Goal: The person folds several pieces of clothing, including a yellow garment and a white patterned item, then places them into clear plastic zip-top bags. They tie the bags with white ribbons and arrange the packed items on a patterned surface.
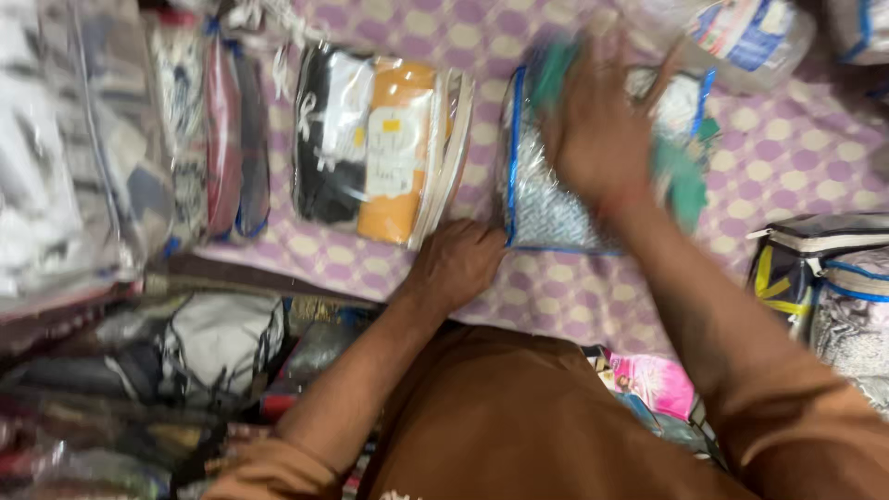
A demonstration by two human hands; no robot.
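Fingers of the right hand (597,139) are spread wide and pressed flat, palm down, on a clear plastic packet with blue piping and speckled grey-white cloth inside (546,199); the hand is blurred, and green fabric (683,181) shows around and under it, though whether any finger pinches that fabric cannot be told. The packet lies on a purple bedsheet patterned with cream dots (787,153), at the middle of the scene and slightly to the right.

Fingers of the left hand (454,264) are curled into a loose fist, knuckles resting on the sheet, just beside the packet's near left corner. Whether they grip the blue edge cannot be told.

Left of this hand, further off, lies a clear packet holding folded black, white and orange cloth (380,143). Further left stand several more transparent packets of folded garments (208,130), packed side by side. A heap of plastic-wrapped clothing (185,352) lies at the near left. At the right edge sits a stack of blue-trimmed packets with yellow and black cloth (824,273), and a pink printed wrapper (653,380) lies near the person's brown sleeve (787,407).
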